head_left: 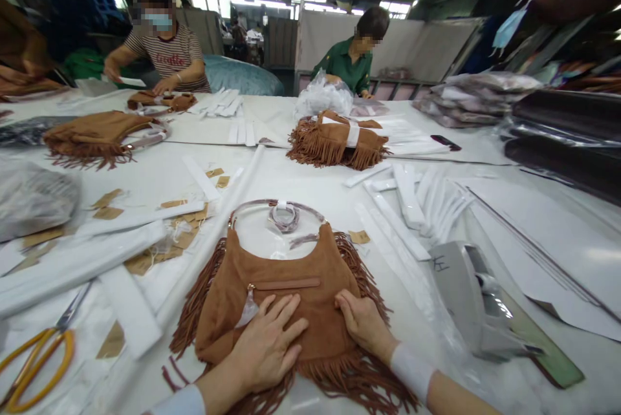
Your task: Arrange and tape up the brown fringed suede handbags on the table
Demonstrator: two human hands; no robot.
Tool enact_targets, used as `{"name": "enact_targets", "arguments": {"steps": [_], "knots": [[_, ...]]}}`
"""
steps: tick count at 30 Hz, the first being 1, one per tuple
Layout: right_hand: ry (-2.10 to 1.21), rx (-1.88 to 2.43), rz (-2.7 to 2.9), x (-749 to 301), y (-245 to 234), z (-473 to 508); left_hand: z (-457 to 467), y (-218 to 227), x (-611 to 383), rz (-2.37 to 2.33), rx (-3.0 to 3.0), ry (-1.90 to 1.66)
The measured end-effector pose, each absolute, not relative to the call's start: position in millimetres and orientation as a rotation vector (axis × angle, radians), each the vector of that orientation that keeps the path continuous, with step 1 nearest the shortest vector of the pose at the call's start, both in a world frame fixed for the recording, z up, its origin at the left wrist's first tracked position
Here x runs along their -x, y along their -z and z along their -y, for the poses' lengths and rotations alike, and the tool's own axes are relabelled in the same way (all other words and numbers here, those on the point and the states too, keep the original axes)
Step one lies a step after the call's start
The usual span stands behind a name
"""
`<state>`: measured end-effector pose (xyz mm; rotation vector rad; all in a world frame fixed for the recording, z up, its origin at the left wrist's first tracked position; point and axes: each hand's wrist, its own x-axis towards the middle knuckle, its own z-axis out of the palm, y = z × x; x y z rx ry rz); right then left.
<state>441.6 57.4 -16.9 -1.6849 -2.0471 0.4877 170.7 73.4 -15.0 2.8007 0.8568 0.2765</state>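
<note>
A brown suede handbag point(286, 273) with long fringe lies flat on the table before me, its curved handle pointing away. The handle is wrapped in clear film, with a small wrapped ring at its top. My left hand point(266, 340) rests flat on the bag's front below the zipper point(286, 284), fingers spread. Near the bag's right side, my right hand point(366, 324) has its fingers curled in against the suede and appears to pinch it; the fingertips are partly hidden. A white-wrapped zipper pull point(248, 308) hangs just beyond my left fingers.
Scissors point(46, 353) with yellow handles lie at left, near white strips point(130, 308) and brown tags point(140, 263). A grey tape dispenser point(466, 298) stands at right. Farther back are fringed bags point(339, 140), wrapped stacks point(475, 98) and co-workers point(167, 56) across the table.
</note>
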Motion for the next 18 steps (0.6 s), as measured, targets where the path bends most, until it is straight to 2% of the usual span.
{"name": "enact_targets", "arguments": {"steps": [6,10,13,18], "knots": [[-0.512,1.783,1.591,-448.2,-3.7,-72.1,-70.8,15.5,-171.8,-0.866,-2.853,-0.306],[-0.444,1.747,1.542,-432.9,-31.6,-72.6,-68.5,15.6,-172.4,-0.862,-2.952,-0.415],[-0.426,1.706,1.659,-406.5,-38.4,-63.5,-72.9,21.7,-173.5,-0.835,-3.133,-0.604],[-0.343,1.757,1.724,-405.6,-21.0,-68.3,-89.7,46.9,-180.8,-0.674,-3.401,-1.008]]}}
